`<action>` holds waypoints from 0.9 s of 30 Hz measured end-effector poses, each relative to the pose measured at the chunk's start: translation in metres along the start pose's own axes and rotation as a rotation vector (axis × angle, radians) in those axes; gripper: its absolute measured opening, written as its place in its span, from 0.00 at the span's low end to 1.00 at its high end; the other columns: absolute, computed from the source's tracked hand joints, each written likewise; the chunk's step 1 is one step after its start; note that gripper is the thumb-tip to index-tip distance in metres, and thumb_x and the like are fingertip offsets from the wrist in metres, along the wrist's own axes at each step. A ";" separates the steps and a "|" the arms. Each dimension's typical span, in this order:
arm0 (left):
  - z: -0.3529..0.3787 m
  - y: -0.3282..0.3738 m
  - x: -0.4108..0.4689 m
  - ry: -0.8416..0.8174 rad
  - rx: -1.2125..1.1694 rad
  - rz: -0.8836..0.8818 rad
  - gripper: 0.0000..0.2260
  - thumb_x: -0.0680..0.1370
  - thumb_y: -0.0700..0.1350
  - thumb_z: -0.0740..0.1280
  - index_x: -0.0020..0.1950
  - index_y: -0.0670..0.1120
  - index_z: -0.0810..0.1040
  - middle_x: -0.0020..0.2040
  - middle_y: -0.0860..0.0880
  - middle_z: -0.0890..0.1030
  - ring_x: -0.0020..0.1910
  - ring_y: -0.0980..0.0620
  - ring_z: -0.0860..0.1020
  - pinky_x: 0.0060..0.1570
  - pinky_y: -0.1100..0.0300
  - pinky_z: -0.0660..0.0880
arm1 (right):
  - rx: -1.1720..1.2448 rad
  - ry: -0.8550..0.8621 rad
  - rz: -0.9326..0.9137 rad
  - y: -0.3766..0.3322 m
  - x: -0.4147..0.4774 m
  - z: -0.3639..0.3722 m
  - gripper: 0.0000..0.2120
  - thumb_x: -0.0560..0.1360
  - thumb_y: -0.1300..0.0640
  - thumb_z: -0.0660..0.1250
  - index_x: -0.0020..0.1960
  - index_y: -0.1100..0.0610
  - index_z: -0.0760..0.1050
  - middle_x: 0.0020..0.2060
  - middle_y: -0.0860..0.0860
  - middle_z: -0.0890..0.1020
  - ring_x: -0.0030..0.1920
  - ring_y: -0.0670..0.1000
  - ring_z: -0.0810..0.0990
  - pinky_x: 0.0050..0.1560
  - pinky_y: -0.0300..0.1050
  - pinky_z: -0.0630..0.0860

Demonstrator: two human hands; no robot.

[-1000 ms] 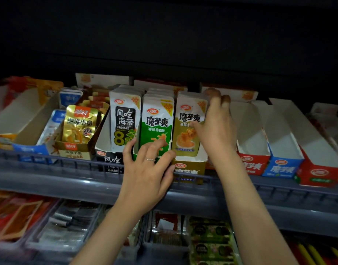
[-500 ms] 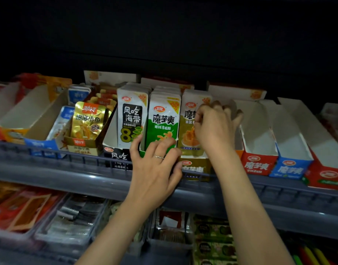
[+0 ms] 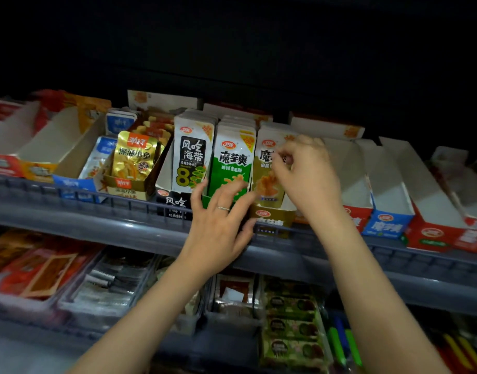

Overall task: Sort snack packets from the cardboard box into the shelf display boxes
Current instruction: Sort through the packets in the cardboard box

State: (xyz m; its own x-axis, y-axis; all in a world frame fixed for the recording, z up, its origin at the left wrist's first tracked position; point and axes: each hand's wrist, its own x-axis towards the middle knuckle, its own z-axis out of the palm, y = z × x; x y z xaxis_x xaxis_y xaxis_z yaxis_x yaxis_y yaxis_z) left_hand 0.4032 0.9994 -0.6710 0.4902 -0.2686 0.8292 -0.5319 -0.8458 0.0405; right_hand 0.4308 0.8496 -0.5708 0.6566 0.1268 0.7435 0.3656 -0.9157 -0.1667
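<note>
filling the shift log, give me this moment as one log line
left hand: open, fingers spread at green packets | right hand: fingers curled at tan packet, grip unclear | blue box at right: empty

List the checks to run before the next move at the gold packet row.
1. Left hand steadying the green packets, fingers spread against their front: ok.
2. Right hand grip on the gold packet, fingers curled at its face, blurred: cannot tell.
3. Gold packet upright in the gold display box: ok.
4. Room in the red display box beside it: ok.
5. Cardboard box within reach, out of view: cannot tell.
</note>
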 end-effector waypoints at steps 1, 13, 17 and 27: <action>-0.006 0.003 -0.005 0.007 -0.030 0.020 0.16 0.76 0.48 0.61 0.63 0.48 0.69 0.64 0.46 0.70 0.64 0.48 0.70 0.69 0.47 0.55 | -0.007 0.046 -0.085 -0.004 -0.009 -0.005 0.08 0.76 0.54 0.63 0.47 0.56 0.80 0.44 0.52 0.79 0.48 0.54 0.76 0.43 0.45 0.69; -0.091 0.021 -0.123 -0.898 -0.103 -0.037 0.12 0.79 0.50 0.59 0.55 0.48 0.78 0.50 0.47 0.81 0.49 0.44 0.79 0.40 0.57 0.68 | 0.095 -0.564 -0.316 0.002 -0.266 -0.002 0.07 0.76 0.56 0.60 0.49 0.56 0.76 0.43 0.51 0.79 0.38 0.53 0.79 0.31 0.45 0.72; -0.106 0.022 -0.177 -1.216 -0.144 -0.108 0.11 0.80 0.49 0.61 0.60 0.51 0.77 0.55 0.51 0.80 0.51 0.50 0.77 0.44 0.58 0.70 | -0.068 -1.164 -0.451 0.004 -0.345 0.031 0.14 0.78 0.56 0.59 0.63 0.57 0.71 0.61 0.55 0.72 0.44 0.55 0.77 0.33 0.48 0.70; -0.120 -0.020 -0.291 -1.339 -0.133 -0.320 0.12 0.80 0.43 0.60 0.60 0.49 0.79 0.58 0.50 0.80 0.54 0.49 0.77 0.49 0.59 0.68 | 0.086 -1.427 0.252 -0.007 -0.436 0.129 0.31 0.77 0.43 0.62 0.74 0.56 0.59 0.69 0.58 0.68 0.65 0.58 0.71 0.62 0.51 0.71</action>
State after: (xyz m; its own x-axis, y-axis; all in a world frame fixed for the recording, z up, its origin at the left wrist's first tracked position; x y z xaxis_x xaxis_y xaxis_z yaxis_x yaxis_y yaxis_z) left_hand 0.1879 1.1500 -0.8460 0.8449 -0.3706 -0.3858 -0.2956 -0.9245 0.2407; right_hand 0.2271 0.8501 -0.9770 0.7744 0.2803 -0.5672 0.1473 -0.9518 -0.2692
